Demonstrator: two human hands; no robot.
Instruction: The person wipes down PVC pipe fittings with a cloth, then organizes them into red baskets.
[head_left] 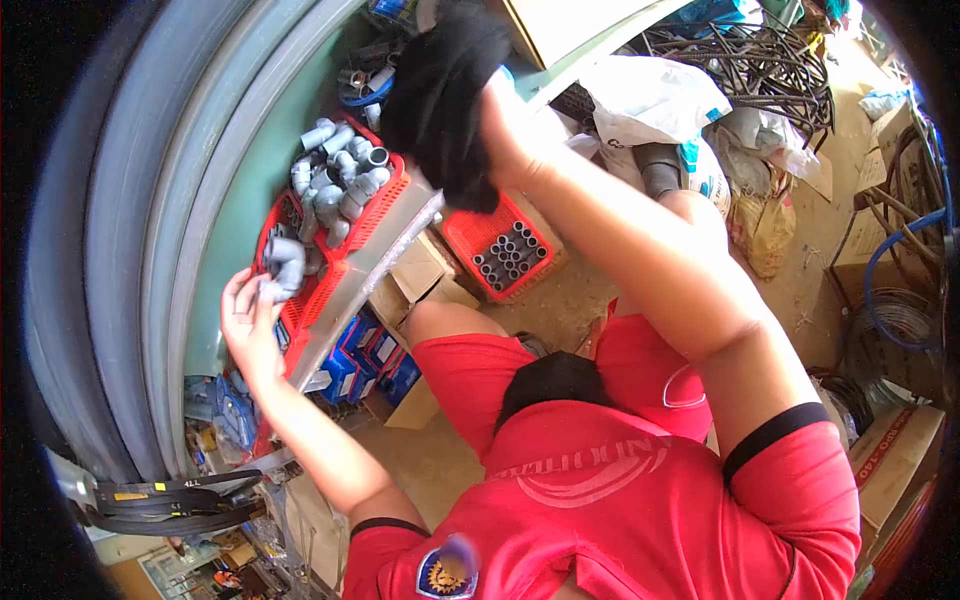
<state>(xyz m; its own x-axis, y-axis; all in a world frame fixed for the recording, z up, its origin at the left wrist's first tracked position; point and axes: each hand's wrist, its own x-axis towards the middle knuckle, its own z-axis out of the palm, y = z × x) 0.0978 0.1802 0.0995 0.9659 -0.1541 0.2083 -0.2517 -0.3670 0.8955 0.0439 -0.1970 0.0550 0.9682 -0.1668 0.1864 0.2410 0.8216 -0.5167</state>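
Observation:
My left hand [248,325] is closed around a grey plastic pipe elbow [286,262], held over the edge of a red basket [318,305] on the shelf. Another red basket [395,190] beside it is heaped with grey pipe fittings [340,178]. Up at the top middle, my right hand [508,135] grips a black cloth [445,105] that hangs down, smeared by motion. The cloth hides part of the shelf behind it, and most of the right fingers are out of sight.
A red crate [458,232] of short grey pipe pieces stands on the floor past my knees. Blue boxes [365,350] sit under the shelf edge [375,270]. Large grey hoses [150,200] curve along the left. White sacks [650,100] and metal rods [750,70] lie at upper right.

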